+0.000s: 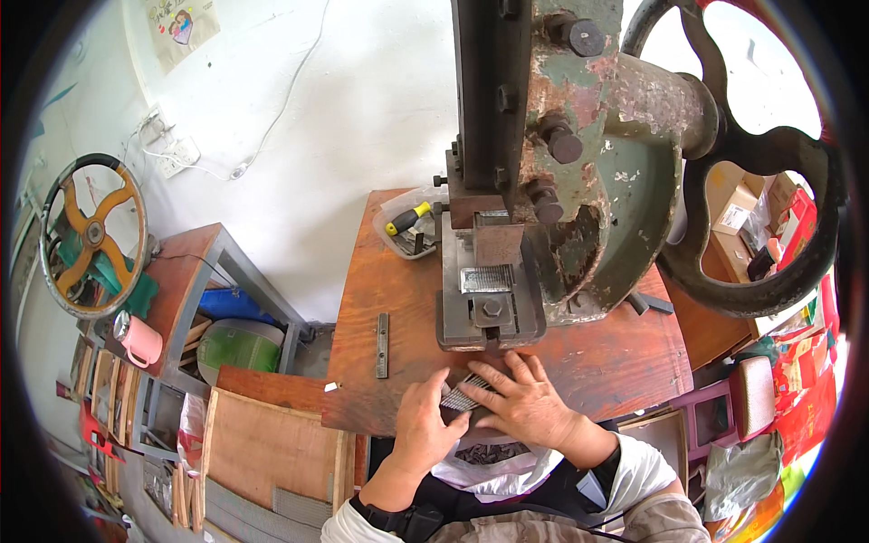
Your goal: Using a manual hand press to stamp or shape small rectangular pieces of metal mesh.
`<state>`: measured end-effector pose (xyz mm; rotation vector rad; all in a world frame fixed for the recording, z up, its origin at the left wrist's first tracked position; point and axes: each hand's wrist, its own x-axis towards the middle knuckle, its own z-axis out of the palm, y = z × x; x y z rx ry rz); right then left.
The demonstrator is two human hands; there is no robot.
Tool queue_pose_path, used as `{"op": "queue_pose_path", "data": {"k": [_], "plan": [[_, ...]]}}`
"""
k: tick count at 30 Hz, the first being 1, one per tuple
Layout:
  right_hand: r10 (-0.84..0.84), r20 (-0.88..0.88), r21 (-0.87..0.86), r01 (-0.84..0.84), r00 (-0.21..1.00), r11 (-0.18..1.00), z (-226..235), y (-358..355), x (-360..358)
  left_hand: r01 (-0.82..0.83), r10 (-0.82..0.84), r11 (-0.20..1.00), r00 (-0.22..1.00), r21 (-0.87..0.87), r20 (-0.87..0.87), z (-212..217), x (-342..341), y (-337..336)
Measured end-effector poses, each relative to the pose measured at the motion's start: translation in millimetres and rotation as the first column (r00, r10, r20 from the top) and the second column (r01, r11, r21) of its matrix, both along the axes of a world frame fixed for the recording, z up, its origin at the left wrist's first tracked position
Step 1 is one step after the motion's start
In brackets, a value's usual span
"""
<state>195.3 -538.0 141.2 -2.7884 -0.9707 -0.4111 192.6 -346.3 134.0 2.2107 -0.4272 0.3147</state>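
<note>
At the near edge of the worn red-brown workbench [597,362], just in front of the press's die block [489,303], my two hands meet over a small stack of thin ribbed metal strips [462,396]. My left hand [427,421] has its fingers curled around the near-left end of the stack, pinching it. My right hand [525,403] lies flat with fingers spread, pressing down on the stack's right side. Behind rises the old green press [588,181] with its black flywheel [751,154] at far right. A flat metal bar [382,344] lies to the left, and a yellow-handled screwdriver [407,220] sits in a clear tray farther back.
</note>
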Motion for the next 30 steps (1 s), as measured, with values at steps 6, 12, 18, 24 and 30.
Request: {"op": "queue_pose_path", "data": {"k": [6, 12, 18, 24, 30], "plan": [[-0.026, 0.004, 0.201, 0.025, 1.000, 0.979, -2, -8, 5, 0.052, -0.063, 0.991, 0.994, 0.124, 0.086, 0, 3, 1], [-0.035, -0.045, 0.488, 0.053, 0.998, 0.872, 0, -19, 6, -0.021, 0.010, 0.988, 0.997, 0.152, 0.073, 8, 0, -10], [-0.067, 0.050, 0.471, 0.035, 0.997, 0.881, -12, -23, 2, -0.075, 0.042, 0.976, 0.986, 0.206, 0.160, -1, 5, -17], [-0.050, 0.112, 0.165, 0.031, 0.992, 0.986, 10, -27, -11, -0.063, 0.030, 0.980, 0.984, 0.189, 0.175, -2, 7, -13], [0.029, 0.163, 0.161, -0.056, 0.986, 0.985, 2, -33, -10, -0.069, 0.034, 0.979, 0.983, 0.192, 0.180, -1, 6, -14]]}}
